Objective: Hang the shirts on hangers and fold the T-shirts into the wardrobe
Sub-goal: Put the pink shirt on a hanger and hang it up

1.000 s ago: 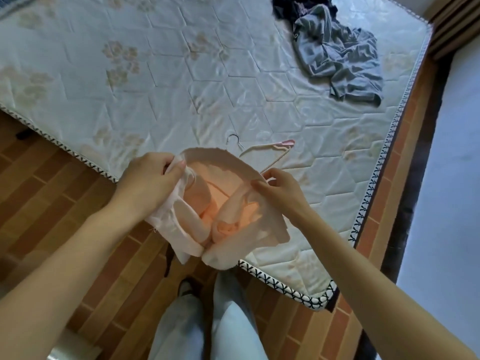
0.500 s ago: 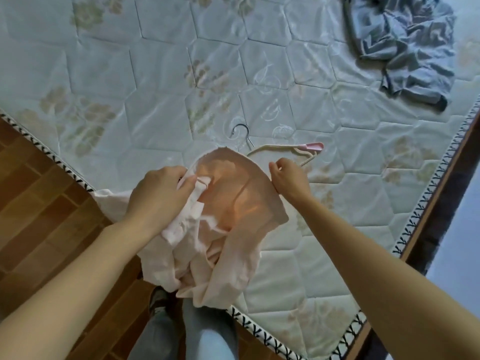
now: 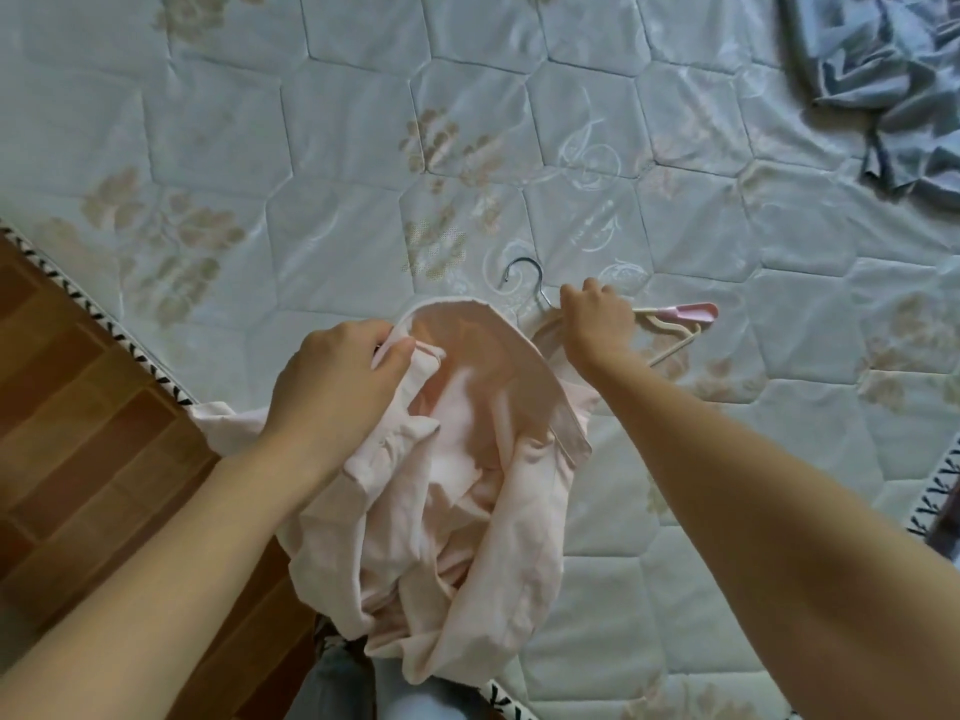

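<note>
A pale pink shirt point(image 3: 467, 501) hangs bunched over the near edge of the mattress point(image 3: 311, 148), its collar opening facing up. My left hand point(image 3: 343, 387) grips the collar on its left side. My right hand point(image 3: 597, 324) has its fingers curled round the pink hanger point(image 3: 685, 314), just below the metal hook point(image 3: 524, 275), which lies flat on the mattress beyond the collar. The hanger's left half is hidden under my hand and the shirt.
A crumpled grey-blue garment point(image 3: 893, 80) lies at the far right of the mattress. Wooden floor point(image 3: 78, 387) shows at the left, beyond the mattress's black-and-white piping. My legs point(image 3: 374, 688) stand below the shirt.
My right hand has let go of the shirt's collar and reached forward onto the hanger. The shirt has come further over the mattress; my left hand keeps its hold.
</note>
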{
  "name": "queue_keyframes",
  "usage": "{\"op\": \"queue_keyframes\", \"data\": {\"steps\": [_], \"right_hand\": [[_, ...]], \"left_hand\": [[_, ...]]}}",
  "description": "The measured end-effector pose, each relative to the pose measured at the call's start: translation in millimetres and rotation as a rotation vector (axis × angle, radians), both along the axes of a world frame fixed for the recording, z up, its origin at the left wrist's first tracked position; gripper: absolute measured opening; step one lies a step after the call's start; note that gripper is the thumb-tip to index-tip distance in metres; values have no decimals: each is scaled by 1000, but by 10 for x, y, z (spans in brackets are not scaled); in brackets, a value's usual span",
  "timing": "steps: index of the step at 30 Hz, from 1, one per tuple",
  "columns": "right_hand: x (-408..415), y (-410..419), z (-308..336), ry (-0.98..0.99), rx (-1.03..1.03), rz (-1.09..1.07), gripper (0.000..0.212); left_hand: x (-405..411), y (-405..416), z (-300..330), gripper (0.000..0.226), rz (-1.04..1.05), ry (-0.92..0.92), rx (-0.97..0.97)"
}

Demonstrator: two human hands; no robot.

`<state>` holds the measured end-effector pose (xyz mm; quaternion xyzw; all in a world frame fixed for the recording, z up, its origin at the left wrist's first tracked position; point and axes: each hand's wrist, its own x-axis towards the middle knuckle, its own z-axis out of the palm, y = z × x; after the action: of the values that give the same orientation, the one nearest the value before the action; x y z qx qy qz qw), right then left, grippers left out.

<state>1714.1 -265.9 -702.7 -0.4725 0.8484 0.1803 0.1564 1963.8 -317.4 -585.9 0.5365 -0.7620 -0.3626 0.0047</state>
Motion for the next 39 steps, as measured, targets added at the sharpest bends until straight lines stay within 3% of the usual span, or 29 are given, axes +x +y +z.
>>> {"op": "queue_keyframes", "data": {"steps": [4,7,11,18,23,27,34,39], "right_hand": [[-59,10,71,112,42,135,27],[-88,38,281,106,-32,147,13],[-80,47,741,73,-69,157,11],[99,79,1962,-15,-182,283,14],[379,160,3105,-124,-400,49,21],[579,272,4024,-460,-653,-290,15],[1091,580,5544,-1054,-1075,-642,9],[1477,787,6531,-1612,-1094,-810,6]], "left_hand": [[62,-25,26,31,7,9,9],[93,0,130,36,19,28,23],[106,98,433,32,2,83,20],[196,151,1307,44,-85,130,-144],[415,108,2255,43,-153,151,-243],[619,60,3019,43,-196,158,-317],[905,177,4160,40,-219,228,-441],[1098,238,4675,37,-215,299,-510]]}}
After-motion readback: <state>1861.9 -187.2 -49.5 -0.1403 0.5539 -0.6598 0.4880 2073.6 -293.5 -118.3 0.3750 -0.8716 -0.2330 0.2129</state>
